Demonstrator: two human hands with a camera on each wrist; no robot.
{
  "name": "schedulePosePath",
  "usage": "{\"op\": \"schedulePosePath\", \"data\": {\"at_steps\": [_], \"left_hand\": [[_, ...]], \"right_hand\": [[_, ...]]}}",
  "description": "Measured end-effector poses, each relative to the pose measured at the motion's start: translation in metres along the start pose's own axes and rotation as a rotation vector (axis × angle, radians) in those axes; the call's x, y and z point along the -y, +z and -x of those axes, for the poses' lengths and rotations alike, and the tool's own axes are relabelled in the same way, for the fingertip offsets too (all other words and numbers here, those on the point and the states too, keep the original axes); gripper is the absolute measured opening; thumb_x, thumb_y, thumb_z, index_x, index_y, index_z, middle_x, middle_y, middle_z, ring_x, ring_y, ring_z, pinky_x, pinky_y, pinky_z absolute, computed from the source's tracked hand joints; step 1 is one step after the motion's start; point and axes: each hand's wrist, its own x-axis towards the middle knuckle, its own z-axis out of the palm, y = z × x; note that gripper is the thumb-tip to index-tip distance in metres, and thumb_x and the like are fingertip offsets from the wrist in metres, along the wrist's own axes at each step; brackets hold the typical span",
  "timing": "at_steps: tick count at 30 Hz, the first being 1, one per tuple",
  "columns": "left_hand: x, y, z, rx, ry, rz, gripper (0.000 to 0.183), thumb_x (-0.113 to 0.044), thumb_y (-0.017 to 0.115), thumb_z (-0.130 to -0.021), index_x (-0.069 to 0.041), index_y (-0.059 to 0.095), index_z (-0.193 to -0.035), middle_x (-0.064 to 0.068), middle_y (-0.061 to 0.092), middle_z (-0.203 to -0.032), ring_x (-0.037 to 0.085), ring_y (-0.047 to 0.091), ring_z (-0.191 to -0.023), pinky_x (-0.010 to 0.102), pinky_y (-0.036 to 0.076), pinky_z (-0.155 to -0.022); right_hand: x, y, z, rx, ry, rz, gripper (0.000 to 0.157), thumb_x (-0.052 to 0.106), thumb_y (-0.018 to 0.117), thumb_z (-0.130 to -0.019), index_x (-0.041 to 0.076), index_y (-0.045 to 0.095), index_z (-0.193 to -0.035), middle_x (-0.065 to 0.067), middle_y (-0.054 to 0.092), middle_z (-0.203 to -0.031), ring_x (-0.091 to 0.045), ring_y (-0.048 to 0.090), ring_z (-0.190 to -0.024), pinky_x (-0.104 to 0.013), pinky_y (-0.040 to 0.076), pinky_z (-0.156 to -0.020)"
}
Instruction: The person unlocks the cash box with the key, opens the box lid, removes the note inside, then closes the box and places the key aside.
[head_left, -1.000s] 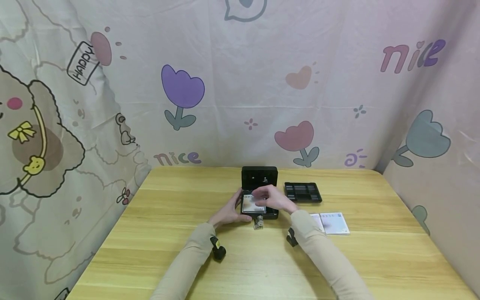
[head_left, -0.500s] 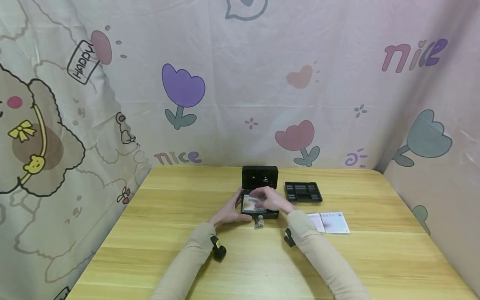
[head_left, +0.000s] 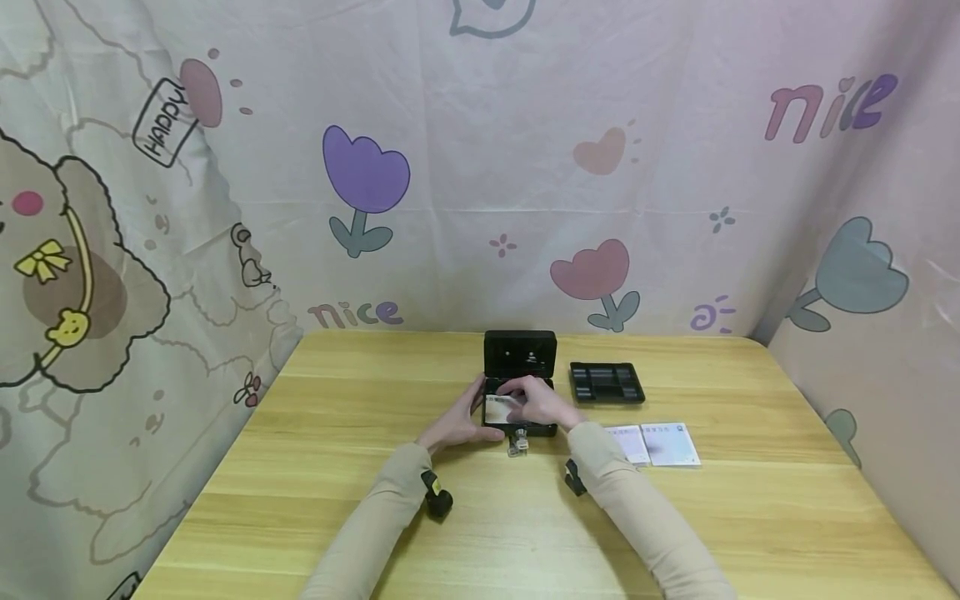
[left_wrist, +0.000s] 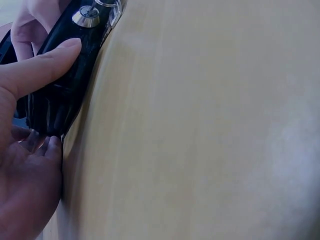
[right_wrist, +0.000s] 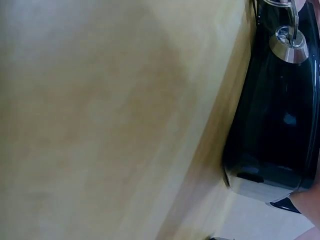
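A small black cash box [head_left: 545,431] stands near the far table edge, its lid [head_left: 519,346] raised. My left hand [head_left: 459,422] grips its left end; in the left wrist view the thumb [left_wrist: 55,62] presses the front wall while the other fingers lie at the end. A key [right_wrist: 294,25] sits in the silver front lock [right_wrist: 289,47], with keys on a ring [head_left: 518,443] hanging below. Inside the box is a pale printed card [head_left: 498,408]. Curled fingers of my right hand [head_left: 542,402] pinch its right part and partly cover it. The right fingertips are hidden in both wrist views.
Right of the box lies a black compartment tray [head_left: 606,383]. Two pale printed cards rest nearer on the right, one [head_left: 671,444] in full view and another [head_left: 630,442] partly behind the right sleeve. A patterned cloth [head_left: 465,167] hangs behind the wooden table [head_left: 360,383].
My right hand has shifted slightly left and down into the box. The far edge of the card inside appears a little lower and nearer. My left hand and the box have stayed put.
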Motion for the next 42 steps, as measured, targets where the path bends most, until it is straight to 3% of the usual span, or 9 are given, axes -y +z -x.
{"op": "schedulePosePath", "data": {"at_steps": [11,21,29,36,42], "left_hand": [[0.001,0.0,-0.001,0.005,0.009,0.009,0.12,-0.018,0.086,-0.08,-0.005,0.0,-0.162,0.02,0.003,-0.17,0.039,0.017,-0.156,0.05,0.022,-0.128],[0.003,0.0,-0.002,0.003,0.012,0.007,0.121,-0.018,0.087,-0.079,-0.003,0.0,-0.162,0.02,0.002,-0.17,0.038,0.016,-0.156,0.049,0.021,-0.129],[0.001,0.0,-0.002,-0.002,0.001,0.0,0.121,-0.017,0.086,-0.079,-0.004,0.0,-0.162,0.02,0.002,-0.17,0.039,0.015,-0.156,0.05,0.021,-0.128],[0.0,0.0,-0.002,-0.007,0.001,-0.02,0.12,-0.018,0.086,-0.079,-0.003,0.001,-0.162,0.021,0.004,-0.17,0.04,0.017,-0.156,0.052,0.021,-0.128],[0.0,0.001,-0.001,-0.009,-0.005,-0.011,0.119,-0.018,0.086,-0.079,-0.005,0.001,-0.162,0.019,0.004,-0.17,0.038,0.017,-0.156,0.051,0.021,-0.128]], "right_hand": [[-0.001,0.009,-0.003,-0.041,0.025,0.062,0.045,0.007,0.084,-0.077,0.006,0.072,-0.12,-0.011,0.074,-0.119,-0.022,0.066,-0.101,-0.034,0.053,-0.087],[0.0,0.009,0.0,-0.087,0.035,-0.015,0.044,0.004,0.083,-0.077,0.003,0.072,-0.119,-0.013,0.073,-0.119,-0.026,0.068,-0.104,-0.041,0.057,-0.09],[0.004,0.011,-0.002,-0.159,0.109,-0.073,0.041,0.003,0.082,-0.074,0.002,0.075,-0.114,-0.014,0.071,-0.112,-0.023,0.064,-0.1,-0.036,0.057,-0.088],[0.004,0.012,-0.002,-0.196,0.067,-0.054,0.034,0.001,0.079,-0.075,0.005,0.077,-0.109,-0.011,0.07,-0.099,-0.019,0.06,-0.09,-0.031,0.055,-0.079],[0.005,0.011,-0.001,-0.221,0.07,-0.072,0.029,0.004,0.081,-0.079,0.009,0.079,-0.107,-0.01,0.075,-0.098,-0.019,0.066,-0.091,-0.033,0.056,-0.082]]}}
